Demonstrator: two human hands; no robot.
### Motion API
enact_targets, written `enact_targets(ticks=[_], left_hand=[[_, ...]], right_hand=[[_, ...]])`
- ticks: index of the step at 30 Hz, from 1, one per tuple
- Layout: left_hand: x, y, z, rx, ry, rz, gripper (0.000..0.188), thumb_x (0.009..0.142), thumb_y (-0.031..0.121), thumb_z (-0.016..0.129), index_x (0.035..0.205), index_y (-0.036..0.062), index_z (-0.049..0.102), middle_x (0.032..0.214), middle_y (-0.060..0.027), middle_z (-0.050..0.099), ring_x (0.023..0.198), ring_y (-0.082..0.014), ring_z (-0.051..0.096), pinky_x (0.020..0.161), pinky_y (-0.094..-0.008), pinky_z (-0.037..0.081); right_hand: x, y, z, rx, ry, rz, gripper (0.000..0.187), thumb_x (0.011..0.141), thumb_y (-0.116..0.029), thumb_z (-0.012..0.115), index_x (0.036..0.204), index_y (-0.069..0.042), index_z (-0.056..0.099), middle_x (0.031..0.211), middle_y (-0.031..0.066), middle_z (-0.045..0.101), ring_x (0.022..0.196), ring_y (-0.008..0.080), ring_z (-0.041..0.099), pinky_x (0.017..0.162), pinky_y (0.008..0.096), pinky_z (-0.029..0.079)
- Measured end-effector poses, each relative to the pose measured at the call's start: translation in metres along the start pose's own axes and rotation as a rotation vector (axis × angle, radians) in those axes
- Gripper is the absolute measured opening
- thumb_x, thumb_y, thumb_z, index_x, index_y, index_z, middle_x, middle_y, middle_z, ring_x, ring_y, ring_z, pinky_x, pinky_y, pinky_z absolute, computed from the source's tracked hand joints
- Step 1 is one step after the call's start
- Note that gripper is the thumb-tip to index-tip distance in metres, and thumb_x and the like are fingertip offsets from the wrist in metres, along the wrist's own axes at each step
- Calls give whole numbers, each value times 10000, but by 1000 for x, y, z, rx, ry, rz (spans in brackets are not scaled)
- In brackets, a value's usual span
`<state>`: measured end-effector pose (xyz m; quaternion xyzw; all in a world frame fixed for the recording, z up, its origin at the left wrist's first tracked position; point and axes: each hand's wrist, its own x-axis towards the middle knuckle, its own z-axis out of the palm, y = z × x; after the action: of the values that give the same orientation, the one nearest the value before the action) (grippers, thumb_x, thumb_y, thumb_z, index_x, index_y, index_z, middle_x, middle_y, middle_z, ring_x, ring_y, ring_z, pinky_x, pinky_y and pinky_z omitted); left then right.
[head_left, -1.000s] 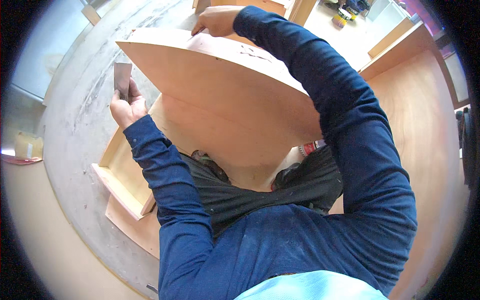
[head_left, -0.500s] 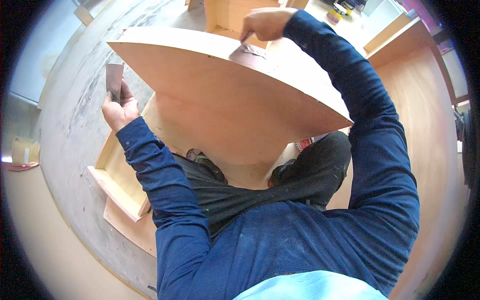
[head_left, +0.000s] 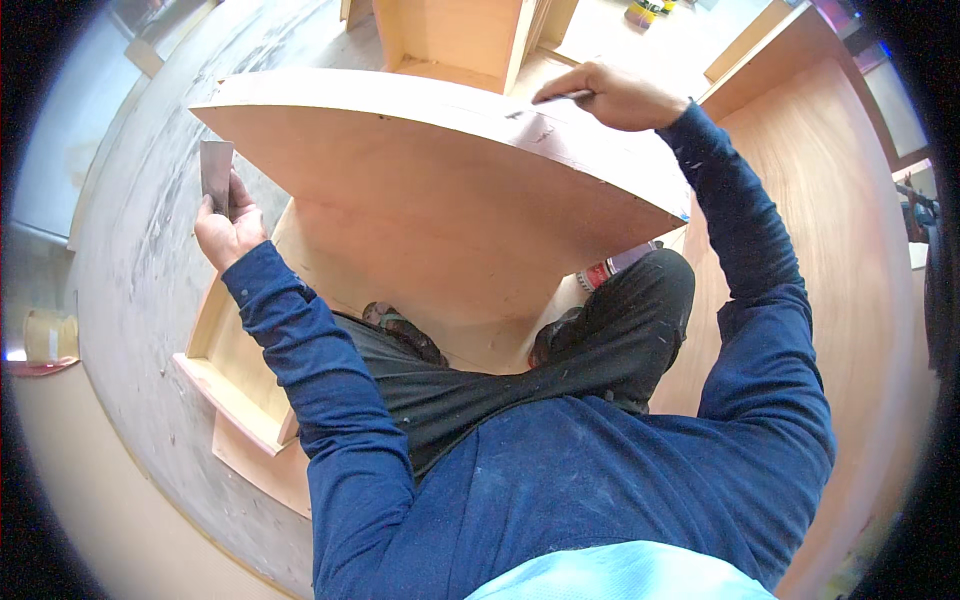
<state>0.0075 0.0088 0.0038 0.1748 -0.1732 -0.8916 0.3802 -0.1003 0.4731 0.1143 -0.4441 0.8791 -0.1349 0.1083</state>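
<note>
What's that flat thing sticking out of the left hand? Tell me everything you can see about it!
The flat tool looks like a thin greyish plate, maybe metal, with straight edges. Its free end is wider, and it narrows toward the left hand, which grips it between thumb and fingers. The hand hides part of the lower end. The wide end points away from the person. In the picture it shows against the grey floor, below the left tip of the big wooden piece.
</note>
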Motion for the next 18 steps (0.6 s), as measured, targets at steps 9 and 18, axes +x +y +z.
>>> enact_targets(ticks=[9,18], left_hand=[[1,-4,3,-7,-16,-29,343,998,57,370,1229,-197,387,1176,-279,556,996,-368,660,877,-404,624],[0,-5,1,-28,15,-52,344,1003,67,369,1220,-199,394,1160,-276,566,993,-367,664,882,-400,622]], right_hand=[[-2,6,47,110,189,-177,547,821,124,488,1310,-84,615,1335,163,604,1237,314,568,1071,370,427],[1,-2,-18,-205,50,-106,663,661,207,430,1211,-64,682,1131,213,679,1056,356,653,950,385,501]])
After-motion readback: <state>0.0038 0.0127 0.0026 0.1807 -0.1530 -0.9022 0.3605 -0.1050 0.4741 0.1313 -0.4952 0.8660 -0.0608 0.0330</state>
